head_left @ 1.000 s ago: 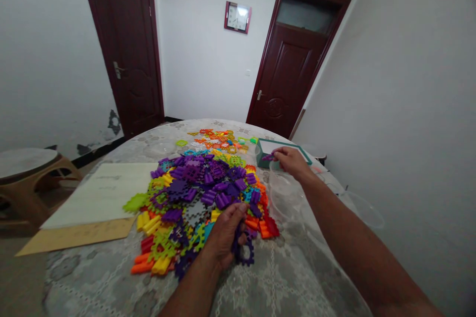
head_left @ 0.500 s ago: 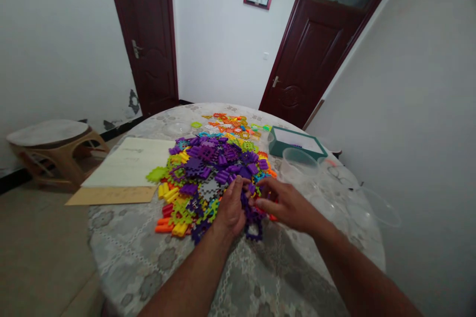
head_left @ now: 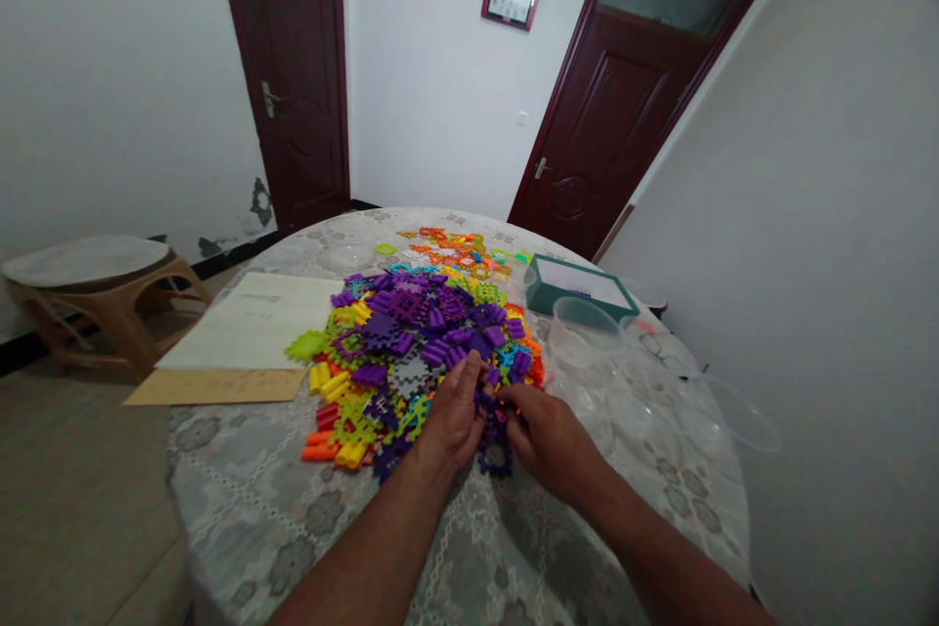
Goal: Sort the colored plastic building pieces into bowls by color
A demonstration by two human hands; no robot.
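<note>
At the near edge of a heap of colourful plastic building pieces (head_left: 407, 308), my left hand (head_left: 456, 416) is closed around dark purple interlocking pieces (head_left: 496, 455). A square one with a hole in its middle hangs below the fingers. My right hand (head_left: 549, 438) presses in from the right, its fingertips pinched at the same purple pieces. The exact piece between the fingertips is partly hidden. Purple tubes and toothed plates lie on top of the heap, with a grey toothed plate (head_left: 412, 376) left of my left hand.
Clear plastic tubs (head_left: 587, 333) and a green-sided box (head_left: 583, 286) stand at the right. Paper sheets (head_left: 249, 318) lie at the left over a brown board (head_left: 212, 387). Smaller orange pieces (head_left: 451, 254) are spread farther back. A stool (head_left: 95, 264) stands beside the round table.
My right hand has moved left, closing its spread fingers onto the purple pieces at my left hand. The left hand keeps its hold. The view has shifted slightly.
</note>
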